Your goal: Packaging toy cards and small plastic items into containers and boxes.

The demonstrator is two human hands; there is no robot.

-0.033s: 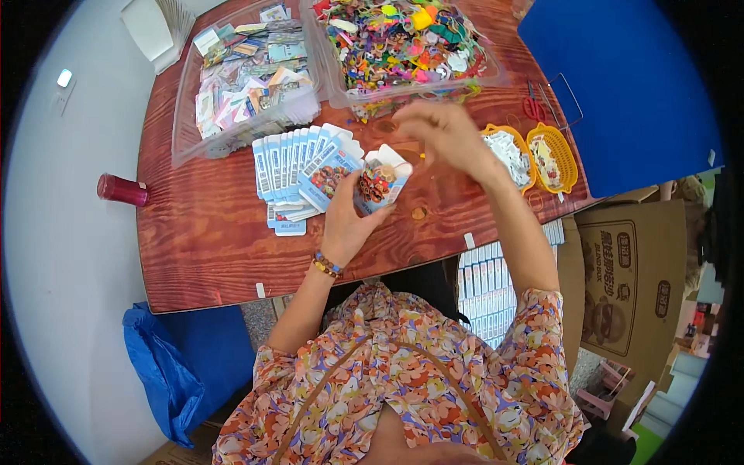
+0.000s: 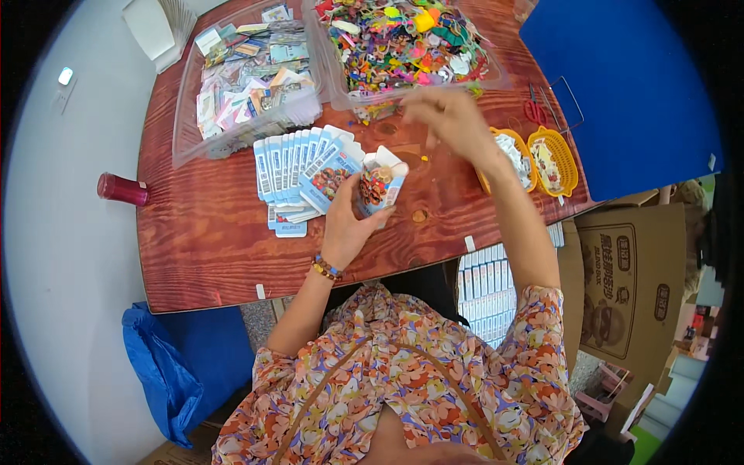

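Observation:
My left hand (image 2: 347,223) grips a small blue-and-white carton (image 2: 381,184), held upright above the wooden table (image 2: 201,248). The carton's top flaps are open and colourful small pieces show inside. My right hand (image 2: 448,116) hovers above and to the right of the carton, at the front edge of a clear tray of mixed colourful pieces (image 2: 411,39). Its fingers are bunched and blurred, so I cannot tell whether they pinch anything. A fanned row of flat blue-and-white cartons (image 2: 298,167) lies just left of the held carton.
A second clear tray of paper cards (image 2: 248,74) sits at the back left. Two yellow baskets (image 2: 552,161) and red scissors (image 2: 535,112) are at the right. A red cup (image 2: 120,188) stands off the table's left edge. More cartons (image 2: 488,287), a cardboard box (image 2: 635,279) and a blue bag (image 2: 167,372) are below.

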